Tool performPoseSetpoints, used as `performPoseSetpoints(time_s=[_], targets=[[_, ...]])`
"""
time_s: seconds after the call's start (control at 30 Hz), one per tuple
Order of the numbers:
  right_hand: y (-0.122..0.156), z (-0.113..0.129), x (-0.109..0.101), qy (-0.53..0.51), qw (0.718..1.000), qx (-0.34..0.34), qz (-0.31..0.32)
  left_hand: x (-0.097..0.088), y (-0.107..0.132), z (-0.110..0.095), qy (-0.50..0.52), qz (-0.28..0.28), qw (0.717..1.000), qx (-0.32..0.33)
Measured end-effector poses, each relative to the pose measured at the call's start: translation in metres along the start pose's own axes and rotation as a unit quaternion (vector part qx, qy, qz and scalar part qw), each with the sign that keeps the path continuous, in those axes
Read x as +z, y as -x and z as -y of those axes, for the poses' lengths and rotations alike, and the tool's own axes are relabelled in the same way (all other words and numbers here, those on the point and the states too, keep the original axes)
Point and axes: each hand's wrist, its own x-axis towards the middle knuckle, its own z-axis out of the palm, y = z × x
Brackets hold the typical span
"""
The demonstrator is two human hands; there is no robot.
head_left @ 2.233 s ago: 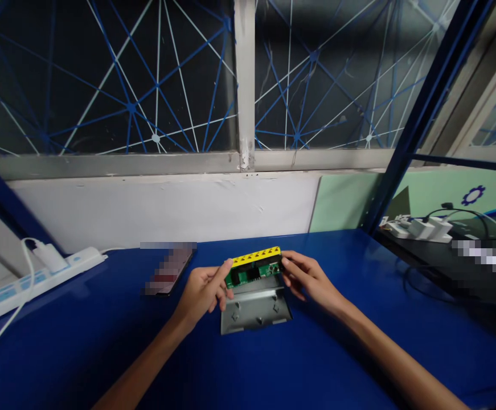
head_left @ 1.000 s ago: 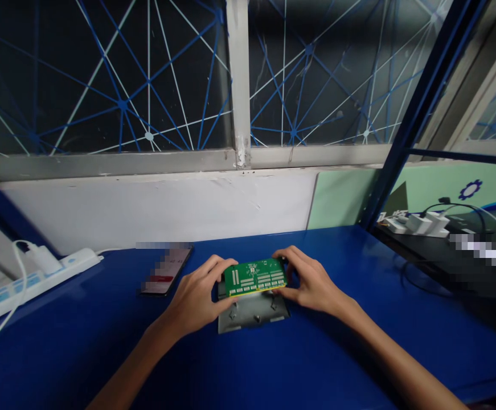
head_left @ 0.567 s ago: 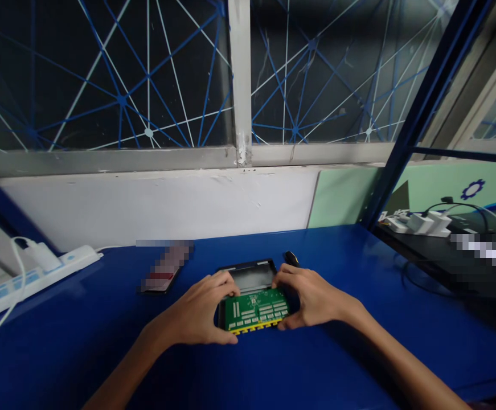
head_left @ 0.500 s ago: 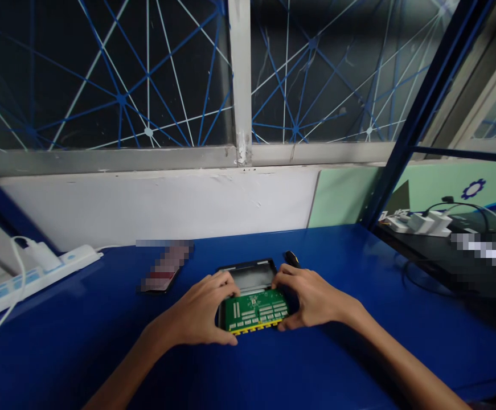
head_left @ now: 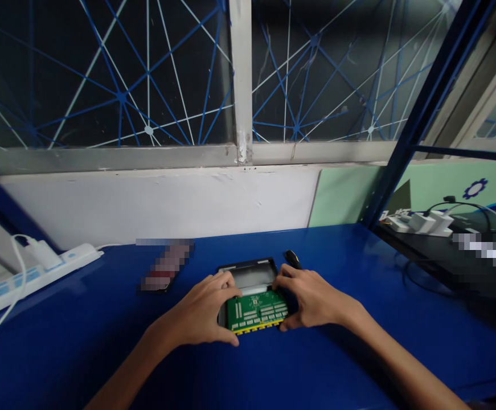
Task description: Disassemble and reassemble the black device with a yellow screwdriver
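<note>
A green circuit board with a row of yellow connectors along its near edge lies between my hands. Under and behind it is a shallow black case with a greyish inside. My left hand grips the board's left side, thumb at the near corner and fingers curled over the far corner. On the right side my right hand holds it the same way, its thumb by the yellow edge. Whether the board sits flat in the case is hidden by the hands. A black-and-yellow tool handle lies just beyond my right hand.
A blurred-out phone-like object rests on the blue table to the left. At the far left runs a white power strip with a plug and cable. Blue frame posts flank the table; plugs and cables sit at the right.
The circuit board has shifted very slightly to the right between my hands. Both hands keep nearly the same grip and place.
</note>
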Motion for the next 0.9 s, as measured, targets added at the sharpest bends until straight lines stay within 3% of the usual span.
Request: performPoseSetpoints(time_s=[0.33, 0.57, 0.67, 0.77, 0.9], targets=[[0.001, -0.001, -0.001, -0.005, 1.000, 0.002, -0.010, -0.006, -0.002, -0.006, -0.012, 0.008, 1.000, -0.013], [-0.001, -0.008, -0.010, -0.065, 0.995, 0.031, -0.074, -0.007, -0.001, -0.002, -0.002, -0.003, 1.000, -0.006], [-0.006, -0.020, -0.003, -0.045, 0.985, 0.094, -0.138, -0.007, -0.001, -0.002, -0.002, 0.000, 1.000, -0.014], [-0.011, -0.037, 0.007, -0.006, 0.958, 0.205, -0.198, -0.007, -0.003, -0.002, -0.011, 0.010, 1.000, -0.015], [-0.013, -0.055, 0.016, 0.024, 0.944, 0.283, -0.169, -0.007, -0.004, -0.003, -0.015, 0.004, 1.000, -0.007]])
